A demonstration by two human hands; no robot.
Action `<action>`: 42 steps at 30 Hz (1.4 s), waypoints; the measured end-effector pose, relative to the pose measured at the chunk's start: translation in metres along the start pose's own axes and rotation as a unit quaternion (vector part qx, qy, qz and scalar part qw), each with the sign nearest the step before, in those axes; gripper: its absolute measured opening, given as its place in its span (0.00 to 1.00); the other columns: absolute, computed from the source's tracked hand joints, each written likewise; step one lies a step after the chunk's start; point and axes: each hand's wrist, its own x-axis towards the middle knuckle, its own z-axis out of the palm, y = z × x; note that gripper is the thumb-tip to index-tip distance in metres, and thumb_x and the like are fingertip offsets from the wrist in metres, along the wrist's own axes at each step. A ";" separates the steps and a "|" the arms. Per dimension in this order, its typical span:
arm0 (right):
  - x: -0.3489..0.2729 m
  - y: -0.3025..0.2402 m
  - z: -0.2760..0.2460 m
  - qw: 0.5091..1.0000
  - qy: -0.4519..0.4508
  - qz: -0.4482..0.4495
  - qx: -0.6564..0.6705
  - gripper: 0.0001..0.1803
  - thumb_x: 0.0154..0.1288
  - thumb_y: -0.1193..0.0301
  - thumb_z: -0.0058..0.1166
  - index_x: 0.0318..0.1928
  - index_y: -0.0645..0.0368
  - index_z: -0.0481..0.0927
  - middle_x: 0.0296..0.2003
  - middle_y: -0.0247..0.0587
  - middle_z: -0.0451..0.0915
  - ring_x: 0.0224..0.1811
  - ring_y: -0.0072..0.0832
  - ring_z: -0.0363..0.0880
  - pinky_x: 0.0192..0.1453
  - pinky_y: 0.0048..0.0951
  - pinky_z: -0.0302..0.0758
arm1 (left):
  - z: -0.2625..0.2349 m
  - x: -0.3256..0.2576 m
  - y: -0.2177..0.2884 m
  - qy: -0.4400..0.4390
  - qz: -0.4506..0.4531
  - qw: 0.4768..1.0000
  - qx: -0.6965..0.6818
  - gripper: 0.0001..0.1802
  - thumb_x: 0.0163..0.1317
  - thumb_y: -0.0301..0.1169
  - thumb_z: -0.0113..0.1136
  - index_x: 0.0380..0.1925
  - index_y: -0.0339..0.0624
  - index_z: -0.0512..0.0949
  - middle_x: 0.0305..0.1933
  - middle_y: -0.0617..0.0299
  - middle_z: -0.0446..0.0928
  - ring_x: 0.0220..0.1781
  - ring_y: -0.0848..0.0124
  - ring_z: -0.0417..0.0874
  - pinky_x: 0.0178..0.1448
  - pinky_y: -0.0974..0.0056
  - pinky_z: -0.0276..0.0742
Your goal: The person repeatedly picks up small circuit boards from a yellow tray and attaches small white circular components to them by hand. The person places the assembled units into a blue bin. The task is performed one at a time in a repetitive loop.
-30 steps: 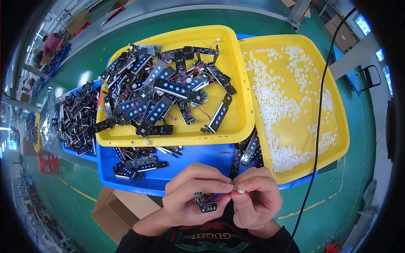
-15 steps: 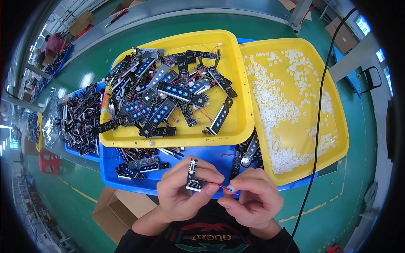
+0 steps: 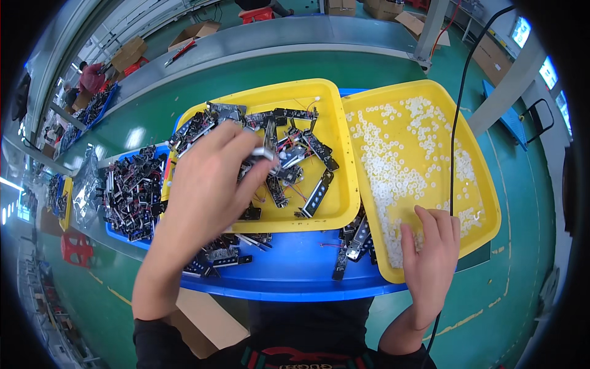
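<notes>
My left hand (image 3: 212, 175) reaches over the left yellow tray (image 3: 349, 203). Its thumb and fingers pinch a small circuit board (image 3: 265, 153), smeared by motion, above a pile of black boards. Those boards have blue-and-white lit-looking spots and thin red wires, such as the long board (image 3: 316, 194) at the tray's right side. Over the near edge of the right yellow tray (image 3: 491, 203), my right hand (image 3: 430, 258) is open, fingers apart. Just past its fingertips lie many small white ring-shaped pieces (image 3: 393, 178); whether it touches any cannot be told.
Beneath both trays sits a blue tray (image 3: 295, 270) with more boards in it. Another blue bin of boards (image 3: 132, 194) stands at the left. A black cable (image 3: 455, 154) hangs down across the right tray. An open cardboard box (image 3: 206, 323) is below; a red stool (image 3: 77, 248) stands left.
My hands were together near my body, holding a board and its wired end. The left has moved forward over the boards; the right let go and went to the white pieces. The view has shifted.
</notes>
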 end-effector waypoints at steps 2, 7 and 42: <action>0.000 0.002 0.000 0.999 -0.031 0.011 -0.024 0.15 0.53 0.76 0.62 0.42 0.66 0.79 0.38 0.45 0.74 0.41 0.44 0.71 0.46 0.41 0.70 | -0.004 0.020 -0.004 -0.010 0.010 0.997 0.075 0.12 0.58 0.32 0.65 0.38 0.37 0.80 0.35 0.54 0.77 0.37 0.57 0.80 0.41 0.60 0.75; -0.001 0.006 0.004 0.996 -0.090 -0.019 0.001 0.13 0.53 0.75 0.61 0.41 0.63 0.79 0.35 0.44 0.73 0.39 0.43 0.70 0.45 0.41 0.69 | 0.007 0.025 -0.012 0.048 0.003 0.993 0.111 0.15 0.56 0.35 0.66 0.40 0.37 0.80 0.38 0.53 0.78 0.40 0.52 0.79 0.43 0.56 0.74; 0.000 0.005 0.006 0.992 -0.127 -0.023 -0.001 0.09 0.54 0.81 0.57 0.38 0.65 0.77 0.33 0.46 0.70 0.38 0.44 0.69 0.43 0.41 0.68 | 0.023 -0.107 0.007 -0.049 0.025 0.963 -0.264 0.14 0.45 0.31 0.76 0.33 0.40 0.85 0.33 0.60 0.82 0.32 0.67 0.79 0.37 0.65 0.73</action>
